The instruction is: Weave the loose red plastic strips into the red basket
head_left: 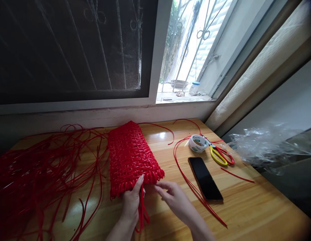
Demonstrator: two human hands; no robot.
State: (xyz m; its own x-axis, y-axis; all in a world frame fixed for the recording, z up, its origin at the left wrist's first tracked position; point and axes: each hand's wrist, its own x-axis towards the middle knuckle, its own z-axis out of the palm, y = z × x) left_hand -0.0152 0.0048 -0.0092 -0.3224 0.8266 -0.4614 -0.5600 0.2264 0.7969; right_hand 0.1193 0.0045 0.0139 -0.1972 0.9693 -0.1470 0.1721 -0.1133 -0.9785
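Tangled red strands (77, 182) could snag if pulled. Mid-table, the red woven piece (131, 154) could twist if the left hand (131, 202), clamped on its near edge, slackens; whether the right hand (175, 199) pinches anything, I cannot tell.

The red woven piece (132, 154) is hiding most fingers of your left hand (130, 202), and you are not getting enough detail to tell whether your right hand (174, 197) is touching its edge. The view's bottom is cutting off your forearms (121, 226); its left side is cropping the heap of red strips (45, 164) — darkening and blurring there. The tape roll's (194, 146) print is looking too small to read.
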